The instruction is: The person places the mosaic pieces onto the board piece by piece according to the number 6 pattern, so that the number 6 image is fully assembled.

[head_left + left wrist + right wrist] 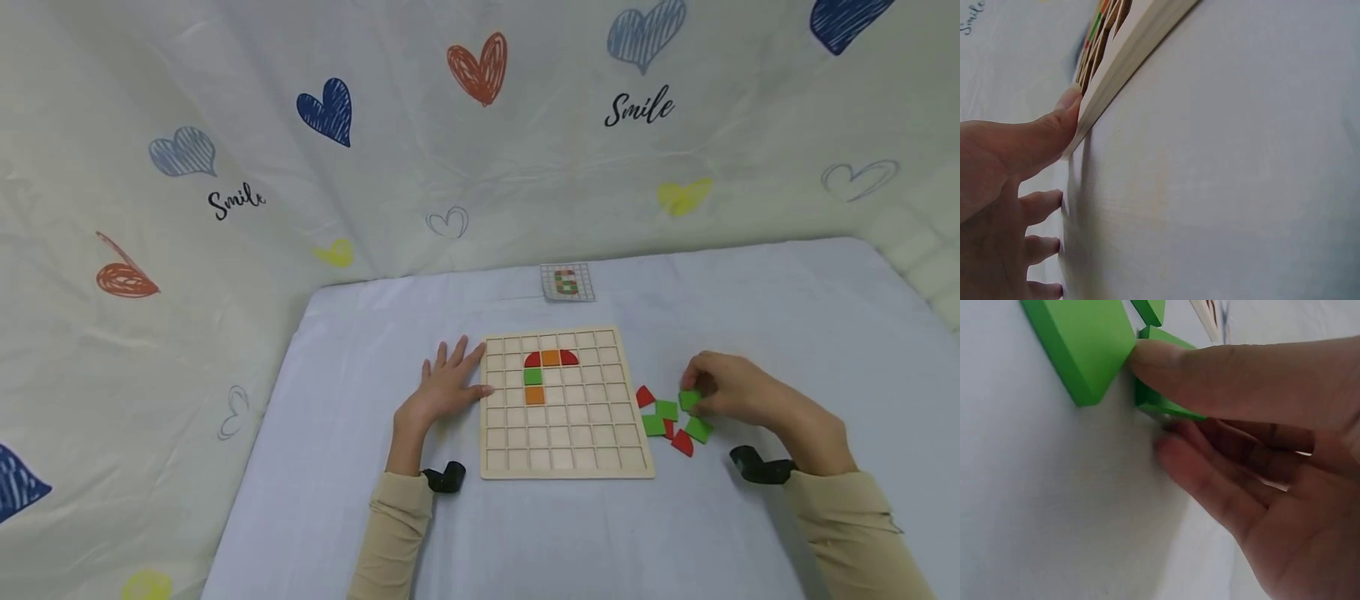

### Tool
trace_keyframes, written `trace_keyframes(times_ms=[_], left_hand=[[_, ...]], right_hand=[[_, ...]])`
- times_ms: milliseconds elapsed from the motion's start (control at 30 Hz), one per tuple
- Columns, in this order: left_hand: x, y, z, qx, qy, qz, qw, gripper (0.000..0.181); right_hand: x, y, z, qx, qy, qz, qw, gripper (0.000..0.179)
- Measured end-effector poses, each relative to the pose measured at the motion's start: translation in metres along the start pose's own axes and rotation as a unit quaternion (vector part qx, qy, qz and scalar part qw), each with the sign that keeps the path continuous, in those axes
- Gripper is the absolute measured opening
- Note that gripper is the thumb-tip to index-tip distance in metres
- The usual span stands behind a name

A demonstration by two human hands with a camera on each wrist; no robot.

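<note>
A wooden grid board (pixel 566 433) lies on the table; red quarter-round, orange square and green square tiles sit in its upper-left cells. My left hand (pixel 446 387) is spread at the board's left edge, fingers straight, its thumb (pixel 1047 134) touching the rim in the left wrist view. At the right, my right hand (pixel 738 387) pinches a green square tile (pixel 689 401) between thumb and fingers. In the right wrist view that tile (pixel 1166 403) is partly hidden behind the thumb. Another green tile (pixel 1085 344) lies beside it.
Several loose green tiles (pixel 666 410) and red quarter-round tiles (pixel 682 442) lie between the board and my right hand. A small pattern card (pixel 551 285) lies behind the board. The white cloth's back edge meets a curtain (pixel 390 167) printed with hearts.
</note>
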State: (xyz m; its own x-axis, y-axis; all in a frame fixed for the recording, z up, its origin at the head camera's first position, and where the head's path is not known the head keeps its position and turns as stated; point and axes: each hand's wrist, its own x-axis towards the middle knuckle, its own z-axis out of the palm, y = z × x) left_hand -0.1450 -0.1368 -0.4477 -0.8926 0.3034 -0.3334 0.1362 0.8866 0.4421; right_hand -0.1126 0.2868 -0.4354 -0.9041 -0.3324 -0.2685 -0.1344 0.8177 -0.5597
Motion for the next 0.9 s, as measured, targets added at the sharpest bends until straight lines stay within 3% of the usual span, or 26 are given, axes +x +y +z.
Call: trace_keyframes(times_ms=[233, 400, 667, 900], left_hand=[[0.007, -0.001, 0.000, 0.016, -0.005, 0.005, 0.9999, 0.078], [0.006, 0.000, -0.001, 0.015, -0.010, 0.004, 0.9998, 0.078], [0.004, -0.001, 0.000, 0.016, -0.010, 0.002, 0.9998, 0.078], [0.002, -0.002, 0.000, 0.012, -0.006, -0.002, 0.9999, 0.079]], right_hand=[[0.002, 0.003, -0.002, 0.012, -0.016, -0.007, 0.9998, 0.030], [0.001, 0.007, -0.004, 0.017, -0.014, -0.018, 0.9996, 0.023], [0.003, 0.008, -0.003, 0.031, 0.006, -0.019, 0.9993, 0.031], [0.008, -0.007, 0.000, 0.039, 0.040, -0.036, 0.9978, 0.038]])
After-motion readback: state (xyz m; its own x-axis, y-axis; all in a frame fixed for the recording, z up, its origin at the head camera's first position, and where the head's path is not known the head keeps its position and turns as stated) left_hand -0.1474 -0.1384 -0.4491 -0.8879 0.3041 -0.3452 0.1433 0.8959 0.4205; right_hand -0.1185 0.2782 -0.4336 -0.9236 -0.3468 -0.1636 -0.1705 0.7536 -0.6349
